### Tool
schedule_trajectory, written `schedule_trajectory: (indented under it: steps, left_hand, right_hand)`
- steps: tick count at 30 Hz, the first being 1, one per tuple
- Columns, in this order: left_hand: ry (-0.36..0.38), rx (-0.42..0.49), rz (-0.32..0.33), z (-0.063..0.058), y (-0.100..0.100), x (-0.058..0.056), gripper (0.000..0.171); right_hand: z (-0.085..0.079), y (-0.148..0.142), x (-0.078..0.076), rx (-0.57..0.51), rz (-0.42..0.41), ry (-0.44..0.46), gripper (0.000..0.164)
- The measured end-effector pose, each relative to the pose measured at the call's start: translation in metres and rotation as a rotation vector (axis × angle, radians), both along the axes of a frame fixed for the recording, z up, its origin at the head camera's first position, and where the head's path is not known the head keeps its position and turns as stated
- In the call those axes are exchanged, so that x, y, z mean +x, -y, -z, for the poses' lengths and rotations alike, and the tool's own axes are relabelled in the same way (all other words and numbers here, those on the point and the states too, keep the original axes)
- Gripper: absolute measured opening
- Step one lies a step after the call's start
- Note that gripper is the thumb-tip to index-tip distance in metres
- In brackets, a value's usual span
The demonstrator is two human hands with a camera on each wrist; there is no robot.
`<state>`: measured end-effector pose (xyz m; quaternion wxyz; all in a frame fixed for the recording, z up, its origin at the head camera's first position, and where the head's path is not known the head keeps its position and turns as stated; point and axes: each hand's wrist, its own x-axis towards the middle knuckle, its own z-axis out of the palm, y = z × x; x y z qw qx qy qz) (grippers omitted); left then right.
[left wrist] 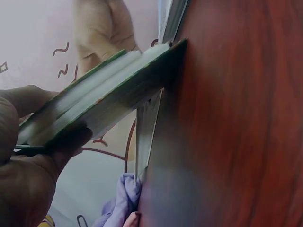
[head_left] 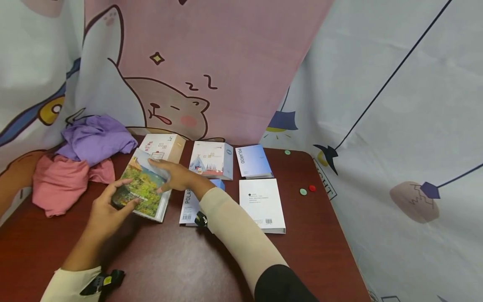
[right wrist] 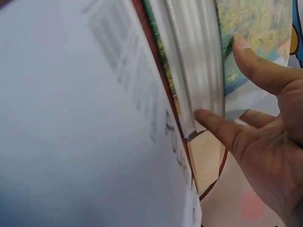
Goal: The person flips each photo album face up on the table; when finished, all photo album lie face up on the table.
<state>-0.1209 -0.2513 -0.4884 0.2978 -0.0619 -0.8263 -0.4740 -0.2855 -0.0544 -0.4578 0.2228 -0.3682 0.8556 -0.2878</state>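
Observation:
A thick photo album [head_left: 145, 184] with a green-and-yellow landscape cover lies between both hands, tilted up off the red-brown table in the left wrist view. My left hand [head_left: 107, 209] grips its near left side, the thumb on one cover and fingers on the other. At the far right part, my right hand [head_left: 175, 174] touches it with extended fingers. One finger [right wrist: 251, 59] lies on the cover and another meets the white page edges [right wrist: 194, 56]. Beyond the album sits a cream box-like album [head_left: 175, 149], partly hidden by it.
Right of the hands lie a white illustrated album [head_left: 211, 153], a blue POLAROID album [head_left: 253, 159], another POLAROID one [head_left: 188, 209] under the right forearm, and a white one [head_left: 262, 201]. Purple cloth [head_left: 96, 138] and pink cloth [head_left: 60, 180] are bunched at left. Green [head_left: 303, 191] and red [head_left: 312, 188] buttons lie right.

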Motion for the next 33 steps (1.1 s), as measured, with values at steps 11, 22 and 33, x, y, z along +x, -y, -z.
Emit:
schedule_trajectory:
  steps: [11,22,33]
  left_hand:
    - [0.123,-0.137,-0.059,-0.004,0.019,0.005,0.077]
    - [0.481,-0.197,-0.152,-0.003,0.034,0.011,0.079]
    - [0.544,-0.335,-0.155,0.009,0.047,0.008,0.083]
  right_hand:
    - [0.015,0.001,0.002,0.026,-0.007,-0.020,0.098]
    - [0.019,0.003,0.010,0.090,-0.012,-0.087,0.084]
    - [0.004,-0.020,0.001,0.006,0.078,0.000,0.084]
